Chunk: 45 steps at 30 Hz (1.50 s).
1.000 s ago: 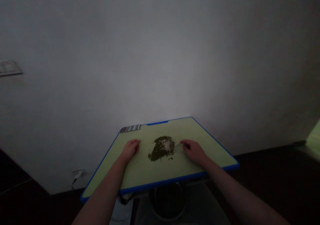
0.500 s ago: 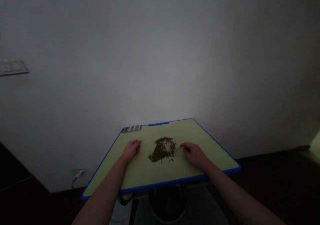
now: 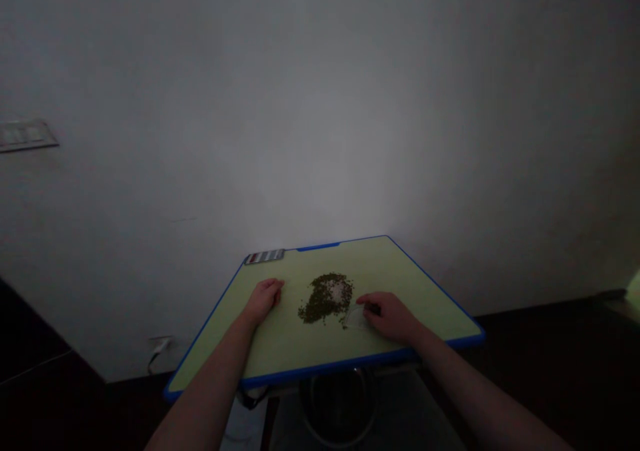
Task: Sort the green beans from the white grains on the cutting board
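Note:
A pile of small dark green beans (image 3: 316, 305), too dim to tell the exact kind, lies mid-board with a patch of pale, rice-like grains (image 3: 339, 292) on its right side. My right hand (image 3: 387, 314) is closed on a clear plastic scraper (image 3: 355, 316), whose see-through edge lies low on the board at the pile's lower right. Some loose beans sit by that edge. To the left of the pile, my left hand (image 3: 264, 299) rests on the board with fingers curled in and nothing visible in them. Both hands stay apart from the pile.
The pale yellow board (image 3: 300, 351) has a blue rim and stands against a grey wall (image 3: 320, 104). A flat card-like object with stripes (image 3: 265, 257) lies at its back left corner. Below the front edge is a round metal pot (image 3: 339, 407). A plug (image 3: 161, 347) sits low on the wall.
My right hand has drawn slightly toward me with the scraper, which is tilted flatter and shows more of its face. My left hand holds its place; the view has shifted slightly.

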Each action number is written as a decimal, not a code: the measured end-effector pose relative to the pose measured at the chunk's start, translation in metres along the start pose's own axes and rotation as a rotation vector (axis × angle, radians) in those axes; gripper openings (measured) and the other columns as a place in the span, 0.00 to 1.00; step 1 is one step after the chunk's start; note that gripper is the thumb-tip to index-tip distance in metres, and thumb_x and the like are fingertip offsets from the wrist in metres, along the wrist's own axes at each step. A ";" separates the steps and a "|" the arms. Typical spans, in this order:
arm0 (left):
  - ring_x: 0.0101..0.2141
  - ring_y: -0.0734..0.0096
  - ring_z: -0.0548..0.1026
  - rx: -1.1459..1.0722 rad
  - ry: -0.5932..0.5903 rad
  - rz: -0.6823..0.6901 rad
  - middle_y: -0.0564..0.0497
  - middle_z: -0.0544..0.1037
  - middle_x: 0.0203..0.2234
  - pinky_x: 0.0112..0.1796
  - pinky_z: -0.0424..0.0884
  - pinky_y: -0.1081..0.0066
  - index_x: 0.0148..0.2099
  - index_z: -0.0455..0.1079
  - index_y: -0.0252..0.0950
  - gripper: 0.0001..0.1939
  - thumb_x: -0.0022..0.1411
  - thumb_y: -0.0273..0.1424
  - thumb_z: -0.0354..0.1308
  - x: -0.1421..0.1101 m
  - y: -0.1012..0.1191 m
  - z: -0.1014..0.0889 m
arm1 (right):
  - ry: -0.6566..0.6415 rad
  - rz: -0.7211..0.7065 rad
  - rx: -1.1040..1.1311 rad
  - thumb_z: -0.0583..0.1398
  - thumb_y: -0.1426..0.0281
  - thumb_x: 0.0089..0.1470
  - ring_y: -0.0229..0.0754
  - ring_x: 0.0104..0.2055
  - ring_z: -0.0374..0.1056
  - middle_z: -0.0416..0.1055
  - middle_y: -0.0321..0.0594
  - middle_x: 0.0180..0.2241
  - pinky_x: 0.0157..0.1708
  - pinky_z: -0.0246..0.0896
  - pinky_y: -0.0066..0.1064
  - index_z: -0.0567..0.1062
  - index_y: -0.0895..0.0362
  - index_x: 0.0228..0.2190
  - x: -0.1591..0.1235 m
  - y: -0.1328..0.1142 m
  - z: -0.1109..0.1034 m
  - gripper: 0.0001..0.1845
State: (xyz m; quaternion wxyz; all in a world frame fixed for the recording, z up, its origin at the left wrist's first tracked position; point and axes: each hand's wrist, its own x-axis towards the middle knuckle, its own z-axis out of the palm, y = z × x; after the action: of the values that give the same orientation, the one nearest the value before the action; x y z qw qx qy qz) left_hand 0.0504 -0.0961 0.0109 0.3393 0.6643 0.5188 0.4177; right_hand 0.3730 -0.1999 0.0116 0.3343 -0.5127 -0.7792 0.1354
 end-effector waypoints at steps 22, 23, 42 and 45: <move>0.14 0.77 0.57 0.011 -0.019 -0.002 0.57 0.60 0.08 0.21 0.55 0.73 0.16 0.58 0.36 0.21 0.53 0.43 0.49 0.001 0.000 0.003 | -0.202 -0.128 0.044 0.58 0.69 0.44 0.34 0.23 0.62 0.71 0.36 0.22 0.25 0.52 0.24 0.76 0.56 0.40 -0.012 -0.015 0.005 0.18; 0.14 0.77 0.57 0.012 -0.015 -0.005 0.57 0.60 0.08 0.21 0.55 0.73 0.16 0.58 0.36 0.20 0.53 0.43 0.49 0.000 0.000 0.003 | -0.210 -0.133 0.040 0.58 0.69 0.44 0.34 0.23 0.62 0.71 0.36 0.22 0.24 0.52 0.24 0.76 0.56 0.40 -0.012 -0.015 0.005 0.18; 0.14 0.77 0.58 -0.002 -0.021 0.002 0.56 0.61 0.09 0.21 0.56 0.73 0.16 0.58 0.36 0.20 0.53 0.43 0.49 0.002 -0.003 0.004 | -0.041 0.012 0.153 0.56 0.68 0.47 0.35 0.24 0.61 0.69 0.36 0.22 0.26 0.54 0.26 0.76 0.57 0.41 -0.002 -0.006 0.007 0.17; 0.14 0.77 0.57 -0.007 -0.016 -0.011 0.57 0.61 0.09 0.20 0.55 0.73 0.17 0.58 0.36 0.20 0.53 0.44 0.49 0.003 -0.006 0.004 | -0.054 0.013 0.104 0.55 0.69 0.48 0.36 0.24 0.62 0.69 0.37 0.22 0.26 0.54 0.26 0.75 0.57 0.41 0.001 -0.007 0.007 0.18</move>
State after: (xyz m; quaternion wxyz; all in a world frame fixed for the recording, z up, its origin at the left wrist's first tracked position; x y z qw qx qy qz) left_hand 0.0521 -0.0917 0.0047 0.3480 0.6636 0.5180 0.4125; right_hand 0.3632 -0.2010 0.0100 0.3385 -0.4957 -0.7765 0.1919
